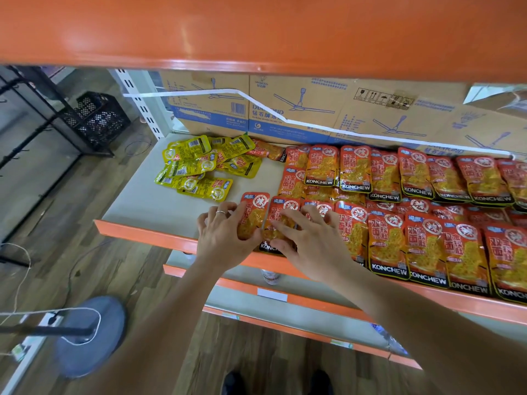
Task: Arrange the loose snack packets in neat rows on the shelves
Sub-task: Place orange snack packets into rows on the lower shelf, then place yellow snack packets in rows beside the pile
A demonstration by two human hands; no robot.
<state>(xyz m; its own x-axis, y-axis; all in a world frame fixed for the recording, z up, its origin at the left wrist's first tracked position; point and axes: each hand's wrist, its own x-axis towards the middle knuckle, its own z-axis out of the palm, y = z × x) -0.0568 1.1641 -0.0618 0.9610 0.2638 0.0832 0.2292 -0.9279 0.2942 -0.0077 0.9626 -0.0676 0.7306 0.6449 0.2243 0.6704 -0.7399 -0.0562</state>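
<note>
end packet (254, 203) under left grip (225, 238) | next packet (286, 208) under right grip (309, 246)

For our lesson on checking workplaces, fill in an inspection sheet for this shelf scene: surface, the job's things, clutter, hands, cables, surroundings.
Surface: pale shelf with an orange front edge, bare at left.
Job's things: red packets in overlapping rows at right; yellow packets in a loose heap at back left.
Clutter: cardboard boxes stand along the shelf's back.
Hands: left hand, fingers bent, on the leftmost front packet, grip unclear; right hand spread flat on the next ones.
Cables: white cord trails over the floor at left.
Surroundings: wooden floor, black crate, round stand base.
</note>
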